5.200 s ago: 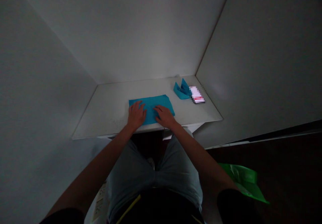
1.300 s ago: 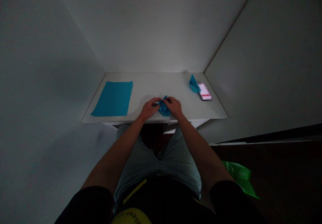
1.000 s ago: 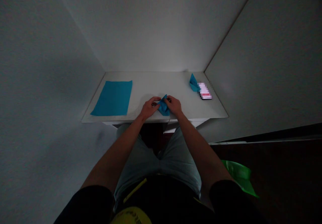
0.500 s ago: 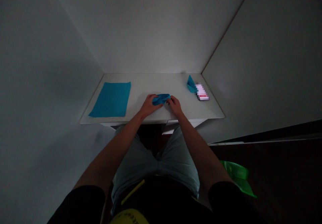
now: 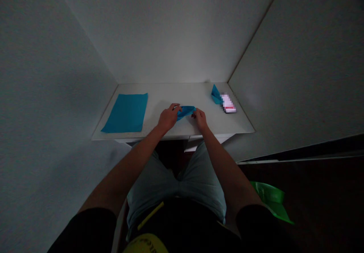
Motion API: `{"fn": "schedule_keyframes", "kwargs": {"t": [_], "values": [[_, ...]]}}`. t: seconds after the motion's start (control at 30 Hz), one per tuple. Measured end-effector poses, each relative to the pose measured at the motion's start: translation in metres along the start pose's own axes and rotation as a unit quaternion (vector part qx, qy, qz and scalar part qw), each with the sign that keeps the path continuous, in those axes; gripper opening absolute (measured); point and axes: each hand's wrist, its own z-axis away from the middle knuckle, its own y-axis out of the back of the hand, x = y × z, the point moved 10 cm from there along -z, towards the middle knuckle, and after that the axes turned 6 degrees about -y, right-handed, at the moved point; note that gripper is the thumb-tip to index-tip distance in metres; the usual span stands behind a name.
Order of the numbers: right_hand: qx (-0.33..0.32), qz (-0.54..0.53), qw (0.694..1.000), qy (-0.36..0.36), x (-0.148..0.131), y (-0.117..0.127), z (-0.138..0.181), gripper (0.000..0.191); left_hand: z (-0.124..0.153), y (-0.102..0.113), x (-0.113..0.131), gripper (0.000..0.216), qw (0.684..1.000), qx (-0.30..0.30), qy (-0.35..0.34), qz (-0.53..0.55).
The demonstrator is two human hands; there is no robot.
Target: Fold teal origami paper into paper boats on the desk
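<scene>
A folded piece of blue paper [image 5: 185,111] is between my two hands, just above or on the white table. My left hand [image 5: 168,117] grips its left end with the fingers bent over it and hides that end. At the other end, my right hand [image 5: 200,119] pinches the corner between thumb and fingers. Farther right stands a blue folded paper boat [image 5: 216,95]. Flat on the left side lies a blue sheet of paper [image 5: 126,113].
The white table [image 5: 159,94] has walls behind it and on both sides. A phone with a blurred, lit screen [image 5: 228,103] lies beside the paper boat. Down on the dark floor at the right is a green plastic object [image 5: 269,194].
My left hand has turned over the left end of the folded paper, covering more of it. My right hand has shifted slightly right, and the paper now looks narrower.
</scene>
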Motion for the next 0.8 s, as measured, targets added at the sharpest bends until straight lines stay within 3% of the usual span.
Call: {"fn": "schedule_keyframes", "kwargs": {"t": [0.37, 0.53, 0.67, 0.8], "values": [[-0.012, -0.03, 0.999, -0.023, 0.004, -0.002, -0.001, 0.035, 0.011, 0.004, 0.006, 0.01, 0.999, 0.028, -0.032, 0.016], [-0.005, -0.04, 0.999, -0.022, 0.009, 0.001, -0.002, 0.034, 0.022, 0.001, 0.003, 0.018, 0.999, 0.008, -0.031, -0.039], [-0.001, -0.035, 0.999, -0.012, 0.008, 0.001, -0.002, 0.041, 0.025, -0.004, -0.006, 0.003, 0.998, -0.012, -0.016, -0.056], [-0.012, -0.073, 0.997, -0.014, 0.006, -0.002, -0.001, 0.04, 0.02, -0.006, -0.008, 0.036, 0.998, -0.014, -0.016, -0.053]]}}
